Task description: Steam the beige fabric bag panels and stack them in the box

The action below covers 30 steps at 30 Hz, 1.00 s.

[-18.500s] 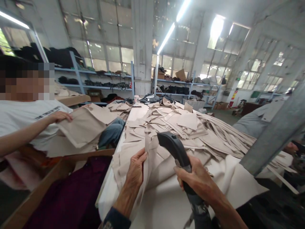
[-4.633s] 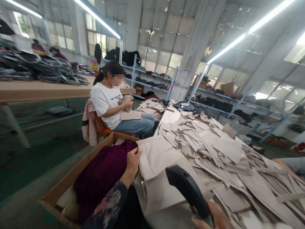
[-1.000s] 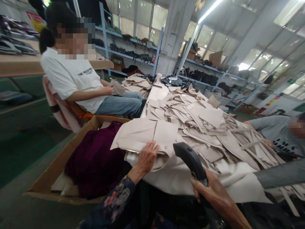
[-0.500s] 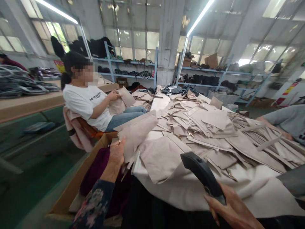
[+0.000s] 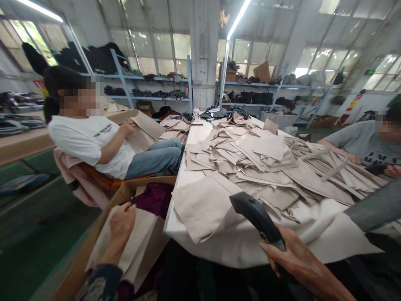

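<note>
My left hand point(image 5: 123, 221) is closed, pinching the top of a beige fabric piece point(image 5: 142, 240) with stitched panels. The piece hangs down into a cardboard box point(image 5: 163, 180) on the floor left of the table. Dark purple cloth point(image 5: 154, 198) lies in the box behind it. My right hand point(image 5: 291, 253) wraps round a black curved handheld tool point(image 5: 252, 211) and holds it over the table's front edge. A loose beige piece point(image 5: 203, 200) lies flat on the table, just left of the tool's tip.
A large heap of beige pieces point(image 5: 266, 146), some with metal clasps, covers the table point(image 5: 200, 133). One person point(image 5: 84, 142) sits at the left holding a beige piece; another point(image 5: 357, 138) works at the right. A grey cylindrical object point(image 5: 376, 209) juts in from the right.
My left hand has moved left and down, bringing the beige piece from beside the table edge into the box. My right hand still grips the tool. The view has swung right.
</note>
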Each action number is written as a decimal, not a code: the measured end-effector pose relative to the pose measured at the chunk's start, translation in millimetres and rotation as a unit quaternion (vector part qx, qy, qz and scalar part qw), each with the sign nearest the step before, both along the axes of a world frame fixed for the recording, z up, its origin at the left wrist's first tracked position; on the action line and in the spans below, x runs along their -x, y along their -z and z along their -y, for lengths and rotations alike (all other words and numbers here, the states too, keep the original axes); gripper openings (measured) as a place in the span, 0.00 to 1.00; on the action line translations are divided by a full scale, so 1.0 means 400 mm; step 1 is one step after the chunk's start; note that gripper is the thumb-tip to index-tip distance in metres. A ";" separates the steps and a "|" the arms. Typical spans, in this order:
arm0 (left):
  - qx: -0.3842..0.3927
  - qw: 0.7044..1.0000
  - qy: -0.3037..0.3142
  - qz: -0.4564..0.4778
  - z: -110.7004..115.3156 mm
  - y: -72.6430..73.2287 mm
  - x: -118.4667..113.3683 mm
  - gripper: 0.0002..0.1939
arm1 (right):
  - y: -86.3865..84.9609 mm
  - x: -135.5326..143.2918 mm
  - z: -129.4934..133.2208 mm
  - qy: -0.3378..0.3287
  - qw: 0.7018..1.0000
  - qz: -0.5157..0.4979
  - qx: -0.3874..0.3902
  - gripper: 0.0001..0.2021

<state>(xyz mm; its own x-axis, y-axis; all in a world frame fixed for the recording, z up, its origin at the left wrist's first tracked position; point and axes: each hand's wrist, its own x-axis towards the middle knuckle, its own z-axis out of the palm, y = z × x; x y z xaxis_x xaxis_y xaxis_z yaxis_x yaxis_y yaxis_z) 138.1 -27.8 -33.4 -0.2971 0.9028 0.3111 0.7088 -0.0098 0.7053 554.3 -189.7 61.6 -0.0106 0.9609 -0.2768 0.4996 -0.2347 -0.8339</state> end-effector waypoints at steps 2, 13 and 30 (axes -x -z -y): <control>0.027 0.999 0.038 -0.024 -0.068 0.005 -0.102 0.12 | -0.002 0.020 -0.015 -0.013 1.000 -0.008 -0.004 0.05; 0.153 0.966 0.207 0.035 -0.187 0.010 -0.294 0.07 | -0.009 0.097 -0.055 -0.049 0.998 0.007 0.030 0.03; 0.166 0.739 0.305 0.577 0.022 -0.038 -0.281 0.15 | -0.008 0.224 -0.145 -0.115 0.993 -0.032 0.021 0.05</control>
<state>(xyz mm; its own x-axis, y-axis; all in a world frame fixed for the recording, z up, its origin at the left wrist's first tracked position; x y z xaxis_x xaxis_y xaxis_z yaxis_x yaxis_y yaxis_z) 250.6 -36.7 -18.2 0.3030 0.9476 -0.1008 -0.4305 0.2305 0.8727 464.9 -131.8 64.8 -0.2472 0.9187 -0.3080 0.4910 -0.1552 -0.8572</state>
